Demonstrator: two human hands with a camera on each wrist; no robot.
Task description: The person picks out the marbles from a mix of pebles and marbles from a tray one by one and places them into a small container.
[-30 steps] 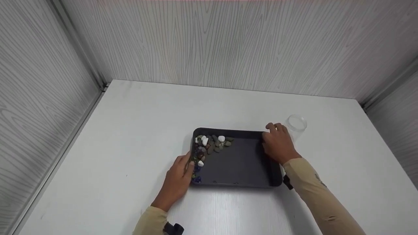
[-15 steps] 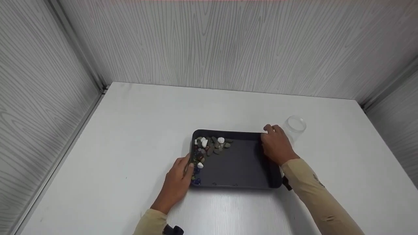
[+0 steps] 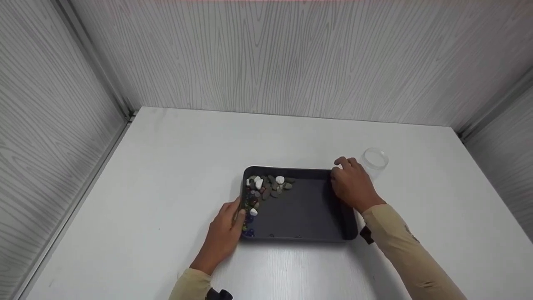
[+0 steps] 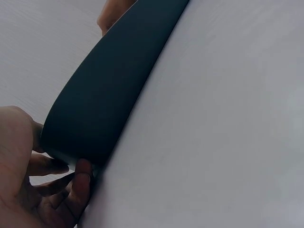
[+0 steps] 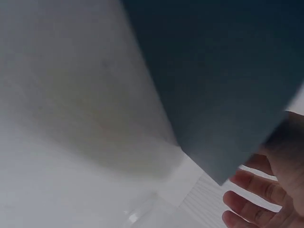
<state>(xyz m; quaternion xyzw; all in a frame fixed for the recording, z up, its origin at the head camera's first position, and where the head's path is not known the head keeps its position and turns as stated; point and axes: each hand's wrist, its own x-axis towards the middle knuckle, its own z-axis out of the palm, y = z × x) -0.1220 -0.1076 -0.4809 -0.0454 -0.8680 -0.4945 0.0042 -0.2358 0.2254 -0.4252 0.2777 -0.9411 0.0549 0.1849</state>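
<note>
A dark rectangular tray is held between both hands in the head view. My left hand grips its left side, thumb at the rim; in the left wrist view, fingers curl at the tray's lower corner. With my right hand I pinch the right wall near the far corner, the other fingers lying outside it. Grey-brown pebbles, a few white stones and blue glass pieces gather along the tray's left side and far left corner.
A clear, see-through cup stands on the white table just beyond my right hand. Pale wood-grain panels wall the table at the back and both sides. Below the tray, a shadow falls on the tabletop in the right wrist view.
</note>
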